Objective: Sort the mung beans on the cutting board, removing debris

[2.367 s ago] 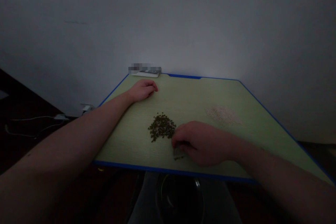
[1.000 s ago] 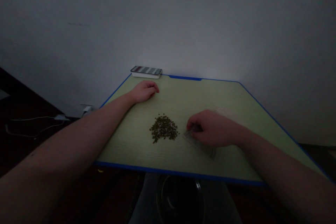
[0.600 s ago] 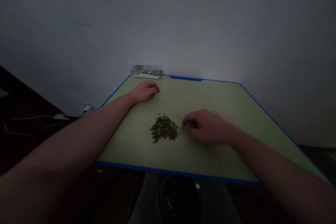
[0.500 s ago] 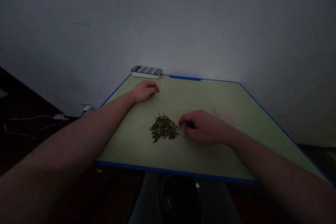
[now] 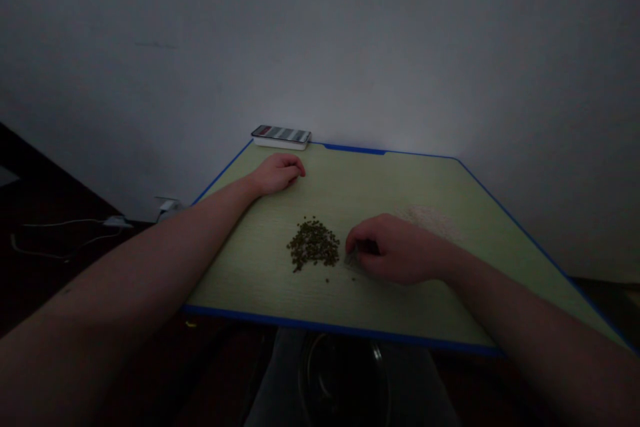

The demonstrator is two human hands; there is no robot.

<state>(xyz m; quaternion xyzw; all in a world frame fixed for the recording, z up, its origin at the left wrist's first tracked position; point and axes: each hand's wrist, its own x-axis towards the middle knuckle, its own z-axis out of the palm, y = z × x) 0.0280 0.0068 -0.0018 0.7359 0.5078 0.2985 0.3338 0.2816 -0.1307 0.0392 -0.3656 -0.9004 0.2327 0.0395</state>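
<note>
My right hand [image 5: 397, 249] rests low over the table, fingers and thumb pinched on a small clear plastic piece [image 5: 351, 258] whose exact kind is too dim to tell. Just left of it lies a loose pile of small green-brown beans or seeds [image 5: 314, 243]. A couple of single grains [image 5: 327, 280] lie apart, in front of the pile. Beyond my right wrist, a patch of pale, rice-like grains [image 5: 435, 219] is spread out, partly hidden by the hand. My left hand [image 5: 279, 174] lies on the table behind the pile, fingers loosely curled, with nothing visible in them.
The pale green table [image 5: 250, 287] has a blue edge and stands against a grey wall [image 5: 380, 47]. A phone [image 5: 283, 133] lies on a white box [image 5: 280, 144] at the far left corner. A round, glassy-rimmed vessel [image 5: 303, 380] sits below the front edge. Cables [image 5: 65, 221] run at left.
My right hand has drawn slightly right and toward me, away from the pile, with the plastic piece. A couple of grains now lie in front of the pile. My left hand stays put.
</note>
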